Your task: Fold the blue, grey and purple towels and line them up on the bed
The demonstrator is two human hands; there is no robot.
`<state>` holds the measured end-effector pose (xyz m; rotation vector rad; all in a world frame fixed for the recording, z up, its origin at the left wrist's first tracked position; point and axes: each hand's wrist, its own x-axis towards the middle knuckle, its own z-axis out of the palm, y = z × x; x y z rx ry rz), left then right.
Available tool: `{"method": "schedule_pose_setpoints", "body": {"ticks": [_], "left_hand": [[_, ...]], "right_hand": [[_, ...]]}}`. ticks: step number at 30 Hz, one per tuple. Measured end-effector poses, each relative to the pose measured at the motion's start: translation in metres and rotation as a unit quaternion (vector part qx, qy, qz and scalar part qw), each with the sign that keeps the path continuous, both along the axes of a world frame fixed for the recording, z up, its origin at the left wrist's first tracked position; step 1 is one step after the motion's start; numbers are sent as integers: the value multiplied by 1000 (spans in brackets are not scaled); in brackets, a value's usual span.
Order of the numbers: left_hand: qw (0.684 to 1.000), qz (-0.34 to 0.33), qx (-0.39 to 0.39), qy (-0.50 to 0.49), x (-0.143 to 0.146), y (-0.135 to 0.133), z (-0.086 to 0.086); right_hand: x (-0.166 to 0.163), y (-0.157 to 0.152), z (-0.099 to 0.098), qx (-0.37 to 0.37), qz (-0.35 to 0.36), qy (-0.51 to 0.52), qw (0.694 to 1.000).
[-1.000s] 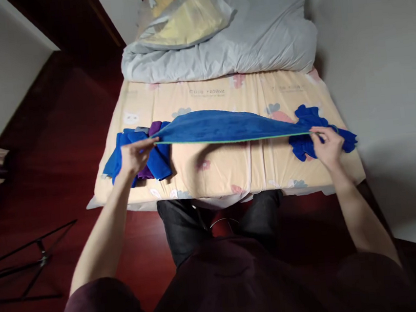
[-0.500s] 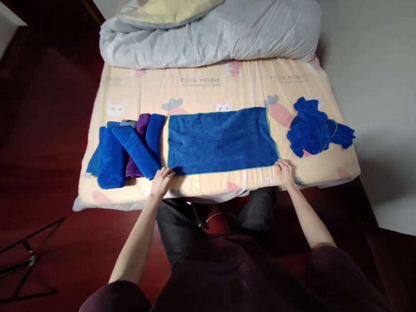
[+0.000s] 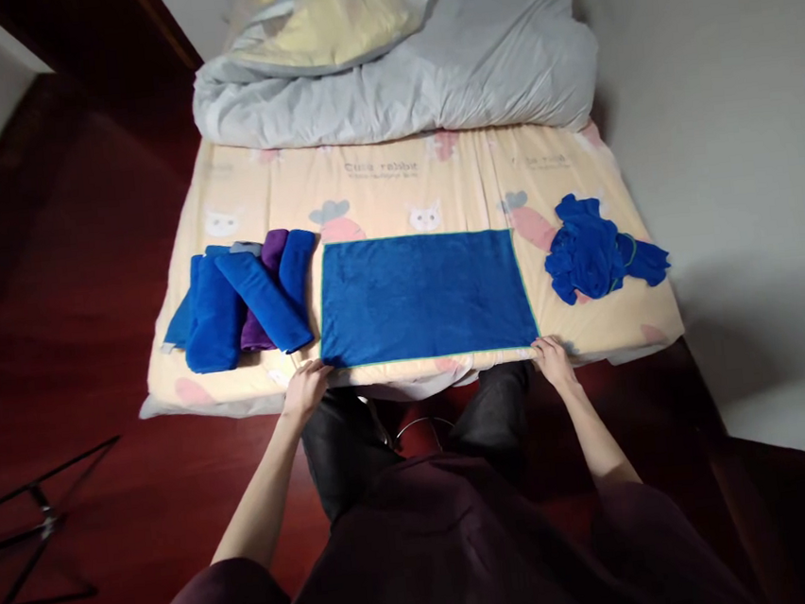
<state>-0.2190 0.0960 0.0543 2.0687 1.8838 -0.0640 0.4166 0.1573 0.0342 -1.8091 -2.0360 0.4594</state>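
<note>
A blue towel [image 3: 425, 296] with a thin green edge lies spread flat on the bed, its near side close to the mattress edge. My left hand [image 3: 306, 387] pinches its near left corner. At the near right corner, my right hand [image 3: 552, 361] has its fingers closed on the cloth. Left of the towel is a pile of rolled towels, with a blue roll [image 3: 265, 301] slanting across the top and a purple roll [image 3: 255, 328] partly beneath it. A crumpled blue cloth bundle [image 3: 587, 251] with some green edging rests to the right.
The bed [image 3: 391, 184] has a pale yellow sheet with rabbit and carrot prints. A bunched grey-white quilt [image 3: 495, 75] and a yellowish pillow [image 3: 347, 18] lie at the far side. Black stand legs [image 3: 45, 526] are on the red floor at left; a wall [image 3: 742, 212] borders the right.
Both hands have drawn the towel's near edge toward me, close to the bed's edge. The towel now lies smoother and flatter. The view has shifted slightly.
</note>
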Motion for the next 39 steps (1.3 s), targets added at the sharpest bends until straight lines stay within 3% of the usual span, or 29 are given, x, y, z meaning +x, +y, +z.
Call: {"method": "schedule_pose_setpoints", "body": {"ticks": [3, 5, 9, 11, 13, 16, 20, 27, 30, 36, 39], "left_hand": [[999, -9, -38, -9, 1, 16, 6], [1000, -7, -6, -27, 14, 38, 15], [978, 37, 179, -102, 82, 86, 23], [968, 61, 208, -126, 123, 99, 12], [971, 69, 180, -139, 154, 100, -8], [978, 66, 140, -140, 174, 91, -41], [975, 65, 153, -144, 169, 84, -60], [972, 83, 162, -146, 173, 88, -52], [972, 89, 158, -148, 174, 87, -50], [975, 87, 152, -136, 176, 87, -46], [977, 92, 140, -133, 177, 88, -43]], "right_hand": [[-14, 12, 9, -35, -13, -19, 999], [-48, 29, 20, -19, -9, -5, 1000], [-183, 62, 44, 46, 29, 58, 997], [-258, 69, 44, 38, 83, 54, 994], [-314, 68, 32, 10, 134, 39, 990], [-348, 60, 2, -28, 163, 42, 985], [-343, 54, -22, -15, 158, 67, 985], [-319, 65, -25, 5, 174, 84, 981], [-270, 79, -25, 14, 131, 75, 988], [-131, 108, -22, 14, -21, 48, 999], [-102, 114, -25, 32, -49, 25, 998]]}}
